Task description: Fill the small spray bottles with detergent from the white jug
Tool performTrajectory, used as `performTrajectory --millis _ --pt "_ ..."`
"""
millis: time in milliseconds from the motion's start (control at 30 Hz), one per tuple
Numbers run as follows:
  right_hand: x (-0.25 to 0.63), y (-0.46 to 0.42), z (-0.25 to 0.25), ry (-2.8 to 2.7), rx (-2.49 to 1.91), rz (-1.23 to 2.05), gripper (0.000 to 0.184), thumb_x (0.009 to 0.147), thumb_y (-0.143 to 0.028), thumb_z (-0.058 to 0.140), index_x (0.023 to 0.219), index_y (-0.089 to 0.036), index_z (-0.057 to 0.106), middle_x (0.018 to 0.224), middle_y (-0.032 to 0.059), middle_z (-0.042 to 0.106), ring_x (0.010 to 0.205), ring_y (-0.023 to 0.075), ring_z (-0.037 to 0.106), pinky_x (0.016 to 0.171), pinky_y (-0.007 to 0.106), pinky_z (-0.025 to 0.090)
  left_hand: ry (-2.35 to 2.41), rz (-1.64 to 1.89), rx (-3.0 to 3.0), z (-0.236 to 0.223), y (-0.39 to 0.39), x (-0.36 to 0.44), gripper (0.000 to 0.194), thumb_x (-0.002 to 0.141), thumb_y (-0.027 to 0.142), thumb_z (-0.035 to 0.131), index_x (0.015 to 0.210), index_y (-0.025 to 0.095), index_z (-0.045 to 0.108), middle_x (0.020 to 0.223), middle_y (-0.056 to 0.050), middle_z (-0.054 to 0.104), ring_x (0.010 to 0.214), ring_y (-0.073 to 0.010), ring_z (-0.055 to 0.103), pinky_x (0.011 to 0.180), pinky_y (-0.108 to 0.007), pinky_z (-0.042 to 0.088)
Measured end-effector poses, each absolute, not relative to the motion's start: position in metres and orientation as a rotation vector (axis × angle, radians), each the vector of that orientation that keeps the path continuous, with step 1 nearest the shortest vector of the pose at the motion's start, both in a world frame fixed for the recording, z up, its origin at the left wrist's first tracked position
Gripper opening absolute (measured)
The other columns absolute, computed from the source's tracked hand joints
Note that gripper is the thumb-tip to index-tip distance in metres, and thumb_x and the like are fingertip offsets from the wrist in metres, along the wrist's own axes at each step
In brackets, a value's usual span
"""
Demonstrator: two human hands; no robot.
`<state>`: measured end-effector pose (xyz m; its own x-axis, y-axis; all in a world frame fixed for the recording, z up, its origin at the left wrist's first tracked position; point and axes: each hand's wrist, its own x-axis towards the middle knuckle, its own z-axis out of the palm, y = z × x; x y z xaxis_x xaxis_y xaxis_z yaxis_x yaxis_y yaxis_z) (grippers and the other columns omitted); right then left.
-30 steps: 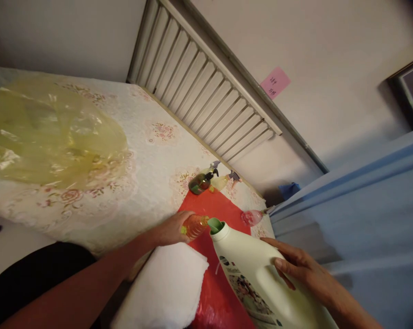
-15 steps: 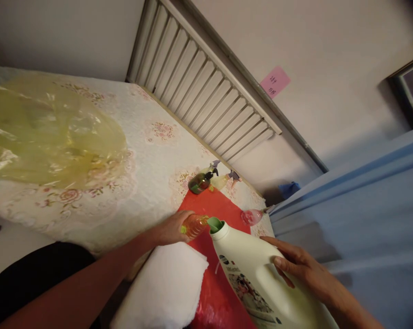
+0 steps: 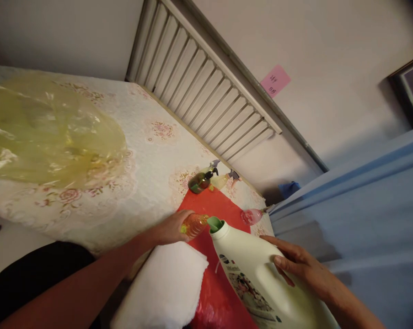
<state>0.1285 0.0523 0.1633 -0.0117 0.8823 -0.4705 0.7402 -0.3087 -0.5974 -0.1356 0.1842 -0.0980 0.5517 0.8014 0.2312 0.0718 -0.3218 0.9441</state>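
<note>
My left hand [image 3: 174, 227] is closed round a small clear bottle [image 3: 195, 225] with yellow-orange liquid in it. At the bottle's neck is the green spout of a large pale-green detergent jug [image 3: 257, 274], tilted toward it. Whether spout and neck touch, I cannot tell. My right hand [image 3: 300, 265] grips the jug by its handle, thumb on the near side. Under both lies a red sheet [image 3: 220, 205]. A roll of white paper towel [image 3: 165, 288] sits just below my left hand, next to shiny red plastic [image 3: 215, 297].
Beyond the red sheet are a dark pump bottle [image 3: 200, 183], a yellowish spray bottle [image 3: 220, 182] and a pink bottle [image 3: 251, 217]. A yellow plastic bag [image 3: 51, 132] lies on the floral tablecloth [image 3: 147, 160]. A radiator [image 3: 206, 82] runs behind; a blue curtain [image 3: 364, 201] hangs at right.
The yellow liquid in the small bottle looks a little different. Both hands, the bottle and the jug stay in nearly the same place.
</note>
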Motion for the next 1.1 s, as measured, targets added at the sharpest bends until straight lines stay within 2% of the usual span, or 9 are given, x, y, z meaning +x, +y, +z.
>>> performTrajectory --millis 433,600,1000,1100 --pt "0.1286 0.0534 0.1647 -1.753 -2.059 1.229 0.068 0.084 -0.056 0.063 0.14 -0.019 0.054 0.075 0.001 0.057 0.056 0.0103 0.041 0.048 0.022 0.035 0.729 0.888 1.755 -0.0981 0.1841 -0.1354 0.065 0.064 0.03 0.076 0.124 0.027 0.053 0.12 -0.005 0.063 0.109 -0.0284 0.06 0.09 -0.036 0.049" --pt "0.1269 0.0537 0.1655 -1.733 -2.073 1.241 0.068 0.084 -0.056 0.064 0.14 -0.019 0.053 0.073 0.0004 0.056 0.056 0.0103 0.04 0.049 0.022 0.034 0.733 0.882 1.76 -0.0982 0.1844 -0.1349 0.066 0.063 0.03 0.077 0.125 0.026 0.053 0.122 -0.006 0.062 0.114 -0.0301 0.058 0.092 -0.037 0.048" --pt "0.1263 0.0545 0.167 -1.739 -2.089 1.219 0.07 0.081 -0.061 0.064 0.138 -0.02 0.056 0.078 0.0022 0.061 0.058 0.0121 0.045 0.05 0.023 0.037 0.731 0.892 1.748 -0.0974 0.1845 -0.1348 0.064 0.063 0.032 0.076 0.123 0.025 0.055 0.118 -0.005 0.065 0.107 -0.0295 0.061 0.088 -0.037 0.049" --pt "0.1295 0.0545 0.166 -1.757 -2.097 1.217 0.071 0.082 -0.059 0.063 0.14 -0.019 0.053 0.071 0.0003 0.057 0.055 0.0107 0.042 0.049 0.023 0.036 0.732 0.897 1.746 -0.0966 0.1842 -0.135 0.063 0.063 0.033 0.076 0.122 0.026 0.056 0.117 -0.005 0.065 0.107 -0.0293 0.061 0.089 -0.037 0.049"
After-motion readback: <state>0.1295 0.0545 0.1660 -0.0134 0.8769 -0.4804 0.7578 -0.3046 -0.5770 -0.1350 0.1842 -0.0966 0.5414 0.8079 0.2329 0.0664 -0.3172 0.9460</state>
